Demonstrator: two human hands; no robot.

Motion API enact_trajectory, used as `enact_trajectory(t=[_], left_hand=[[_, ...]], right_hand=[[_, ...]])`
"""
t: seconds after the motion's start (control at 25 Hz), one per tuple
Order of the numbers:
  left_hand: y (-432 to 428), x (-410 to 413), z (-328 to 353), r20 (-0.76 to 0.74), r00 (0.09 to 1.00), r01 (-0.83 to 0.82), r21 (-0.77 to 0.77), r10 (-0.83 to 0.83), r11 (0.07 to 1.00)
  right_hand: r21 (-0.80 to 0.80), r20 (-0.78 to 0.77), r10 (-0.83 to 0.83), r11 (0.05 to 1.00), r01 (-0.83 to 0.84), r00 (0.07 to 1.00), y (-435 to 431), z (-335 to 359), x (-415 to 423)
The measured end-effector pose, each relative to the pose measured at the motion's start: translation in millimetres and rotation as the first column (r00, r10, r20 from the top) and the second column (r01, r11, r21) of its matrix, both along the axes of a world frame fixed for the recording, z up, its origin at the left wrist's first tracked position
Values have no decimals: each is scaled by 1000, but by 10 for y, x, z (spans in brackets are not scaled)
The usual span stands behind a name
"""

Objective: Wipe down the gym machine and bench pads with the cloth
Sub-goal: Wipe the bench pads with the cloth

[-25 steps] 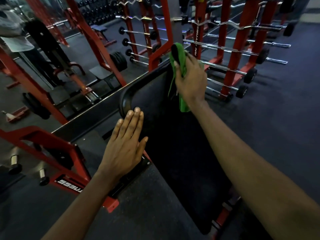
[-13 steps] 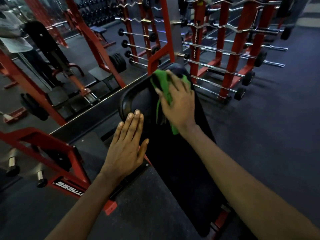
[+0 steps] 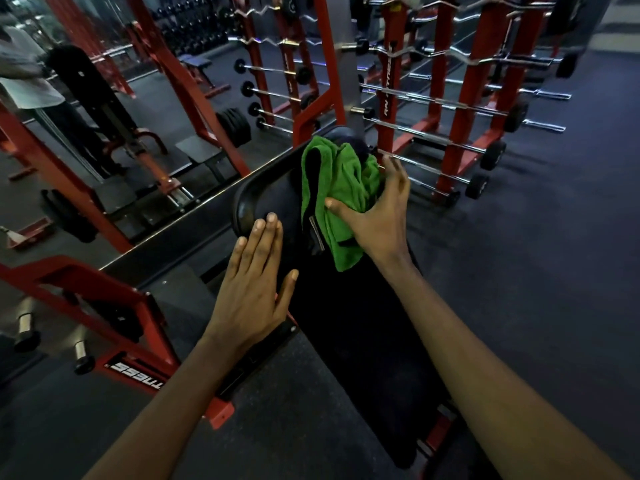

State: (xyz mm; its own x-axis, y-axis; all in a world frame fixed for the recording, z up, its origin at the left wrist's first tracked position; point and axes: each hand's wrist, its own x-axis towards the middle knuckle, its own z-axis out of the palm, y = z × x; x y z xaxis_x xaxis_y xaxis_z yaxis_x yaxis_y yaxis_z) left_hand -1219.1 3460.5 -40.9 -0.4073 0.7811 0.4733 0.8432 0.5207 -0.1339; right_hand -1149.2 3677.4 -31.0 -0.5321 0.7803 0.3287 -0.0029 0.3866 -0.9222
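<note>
Cloth (image 3: 343,188) has bunched, partly hiding spread fingers of right hand (image 3: 381,220); left hand (image 3: 249,289) flat on pad (image 3: 346,323).

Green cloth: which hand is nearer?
Right. The right hand presses the green cloth onto the bench pad; the left hand lies flat at the pad's left edge, off the cloth.
</note>
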Motion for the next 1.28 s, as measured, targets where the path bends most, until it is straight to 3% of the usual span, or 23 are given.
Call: enact_trajectory(t=[0.16, 0.28, 0.4, 0.52, 0.6, 0.68, 0.72, 0.76, 0.84, 0.96, 1.04, 1.12, 1.2, 1.28], left_hand=[[57, 7, 18, 5, 1000, -2, -16, 2, 1000], [46, 33, 23, 44, 999, -5, -6, 5, 1000], [38, 46, 47, 74, 997, 2, -1, -2, 1000], [33, 39, 58, 94, 996, 0, -16, 2, 1000], [33, 40, 55, 114, 993, 5, -17, -3, 1000], [34, 45, 54, 122, 992, 8, -12, -6, 1000], [36, 46, 53, 125, 992, 9, -6, -8, 1000], [36, 44, 51, 126, 992, 11, 1, -11, 1000], [39, 38, 43, 124, 992, 14, 11, -15, 1000], [31, 21, 36, 116, 993, 27, 6, -27, 1000], [38, 6, 28, 110, 994, 26, 12, -27, 1000], [50, -14, 11, 111, 993, 25, 21, -28, 999], [42, -18, -2, 107, 993, 37, 24, -39, 999], [40, -25, 2, 98, 994, 41, 25, -43, 999]], right_hand=[[-176, 172, 4, 984, 27, 985, 59, -49, 10], [-393, -10, 138, 910, -131, 990, 73, 31, 1], [-503, -187, 193, 823, -263, 963, 97, 110, 18], [-625, -221, 61, 757, -189, 973, 204, 276, 125], [-487, -59, -123, 870, 79, 991, 281, 416, 253], [-58, -3, -320, 946, 319, 947, 277, 494, 323], [144, -12, -380, 915, 378, 925, 230, 497, 291], [293, -17, -403, 873, 390, 915, 147, 484, 241], [466, 51, -286, 854, 230, 957, -56, 326, 75], [494, 233, -15, 863, -105, 972, -318, -15, 28], [458, 161, 61, 879, -130, 985, -244, -60, 75], [510, 100, -2, 859, -50, 995, -49, -7, 84], [613, 132, -152, 789, 40, 980, 128, 40, 77], [632, 200, -197, 775, 27, 960, 193, 12, 39]])
